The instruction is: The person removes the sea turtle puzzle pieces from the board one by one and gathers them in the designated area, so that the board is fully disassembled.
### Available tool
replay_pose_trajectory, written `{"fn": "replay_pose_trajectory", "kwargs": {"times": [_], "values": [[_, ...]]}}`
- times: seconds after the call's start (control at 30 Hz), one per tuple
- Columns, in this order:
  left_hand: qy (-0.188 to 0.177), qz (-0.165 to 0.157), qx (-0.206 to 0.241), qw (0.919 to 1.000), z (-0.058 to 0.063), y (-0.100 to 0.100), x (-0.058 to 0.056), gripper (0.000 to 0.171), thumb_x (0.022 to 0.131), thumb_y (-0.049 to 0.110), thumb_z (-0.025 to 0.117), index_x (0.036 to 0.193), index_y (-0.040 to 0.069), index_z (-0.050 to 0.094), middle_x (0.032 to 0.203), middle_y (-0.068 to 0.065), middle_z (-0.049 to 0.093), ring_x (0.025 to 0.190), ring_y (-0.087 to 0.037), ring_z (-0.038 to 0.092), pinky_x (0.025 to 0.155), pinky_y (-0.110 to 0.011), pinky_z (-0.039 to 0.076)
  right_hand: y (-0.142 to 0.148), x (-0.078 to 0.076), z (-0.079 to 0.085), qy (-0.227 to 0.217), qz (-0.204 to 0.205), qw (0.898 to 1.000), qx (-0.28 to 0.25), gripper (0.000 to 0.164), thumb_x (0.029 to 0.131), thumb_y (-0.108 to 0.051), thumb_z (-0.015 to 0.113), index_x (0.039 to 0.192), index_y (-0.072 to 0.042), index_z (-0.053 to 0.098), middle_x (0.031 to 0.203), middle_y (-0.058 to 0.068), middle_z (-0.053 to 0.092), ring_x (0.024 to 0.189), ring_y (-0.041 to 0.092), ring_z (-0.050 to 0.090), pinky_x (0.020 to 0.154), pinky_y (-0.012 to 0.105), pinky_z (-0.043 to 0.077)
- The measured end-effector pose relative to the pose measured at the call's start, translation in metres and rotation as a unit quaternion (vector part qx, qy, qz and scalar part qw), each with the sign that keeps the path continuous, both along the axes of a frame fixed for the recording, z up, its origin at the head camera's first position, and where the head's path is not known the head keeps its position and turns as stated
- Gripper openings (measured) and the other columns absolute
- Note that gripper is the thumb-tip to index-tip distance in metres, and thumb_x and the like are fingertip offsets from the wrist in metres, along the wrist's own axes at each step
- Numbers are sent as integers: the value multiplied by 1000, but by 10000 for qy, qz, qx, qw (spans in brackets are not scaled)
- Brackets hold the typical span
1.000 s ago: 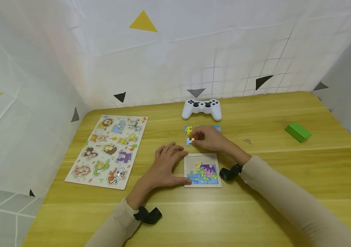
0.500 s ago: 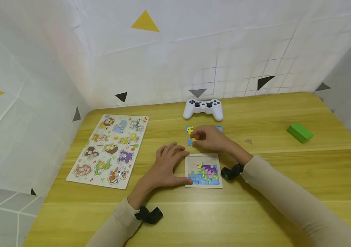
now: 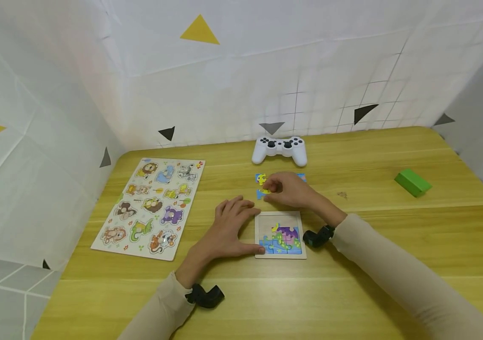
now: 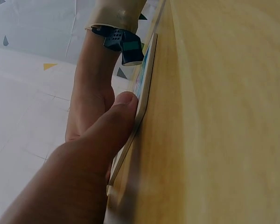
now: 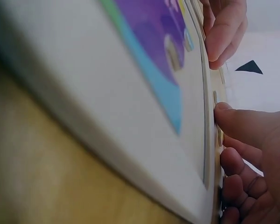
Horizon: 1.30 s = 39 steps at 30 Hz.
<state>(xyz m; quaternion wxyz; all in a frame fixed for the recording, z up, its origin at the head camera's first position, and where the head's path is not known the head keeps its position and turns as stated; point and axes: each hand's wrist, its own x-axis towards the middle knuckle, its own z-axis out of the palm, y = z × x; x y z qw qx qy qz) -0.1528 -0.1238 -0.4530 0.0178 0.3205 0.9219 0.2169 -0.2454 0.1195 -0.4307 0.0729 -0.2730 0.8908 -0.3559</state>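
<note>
Wooden puzzle tray, partly filled, is laid on the table | its near left corner is touched by the thumb of the left hand, fingers spread | blue-and-yellow puzzle piece is pinched by the right hand, just beyond the tray | white controller is placed farther back

your right hand hides part of the puzzle piece it pinches, and covers the middle of the loose pieces on its far side, so you cannot count them. the thumb of your left hand covers a bit of the puzzle frame at its near left. your sleeves and the table run off the near edge. from your right wrist, the frame is cut off and its near side blurred.
</note>
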Motion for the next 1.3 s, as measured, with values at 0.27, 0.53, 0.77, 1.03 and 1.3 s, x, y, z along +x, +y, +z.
{"fn": "replay_pose_trajectory", "kwargs": {"times": [0.27, 0.53, 0.77, 1.03, 1.3], "values": [[17, -11, -12, 10000, 0, 1, 1, 91, 74, 74, 74, 148, 26, 50, 153, 0, 42, 155, -30, 20, 123, -54, 9, -1, 0, 2, -14, -53, 10000, 4, 24, 88, -21, 81, 106, -8, 72, 87, 3, 66, 82, 17, 58, 79, 33, 49], [41, -21, -41, 10000, -1, 0, 0, 91, 74, 75, 74, 147, 26, 50, 153, 1, 41, 155, -30, 20, 123, -54, 10, 5, 1, 0, -280, -2, 9987, -420, 24, 91, -21, 78, 110, -8, 72, 87, 3, 66, 78, 17, 57, 73, 29, 48], [54, -14, 7, 10000, 0, 1, 0, 90, 74, 74, 74, 147, 25, 51, 153, 1, 42, 155, -31, 20, 123, -54, 9, 18, 8, -2, -303, 77, 9970, -704, 23, 94, -21, 75, 113, -8, 73, 86, 3, 64, 75, 16, 53, 67, 23, 44], [65, 63, -24, 10000, 0, 1, 1, 91, 74, 74, 75, 146, 24, 51, 153, 1, 42, 156, -31, 20, 122, -55, 10, 34, 27, -5, -460, 210, 9943, -938, 14, 94, -20, 74, 106, -12, 75, 91, 1, 70, 72, 14, 54, 66, 23, 46], [-9, 72, -60, 10000, 0, 1, 1, 91, 74, 75, 73, 147, 25, 51, 154, 2, 40, 156, -30, 18, 123, -54, 9, 45, 40, -4, -511, 656, 9937, -756, 17, 91, -19, 78, 107, -15, 75, 100, -1, 72, 75, 14, 55, 67, 24, 47]]}}
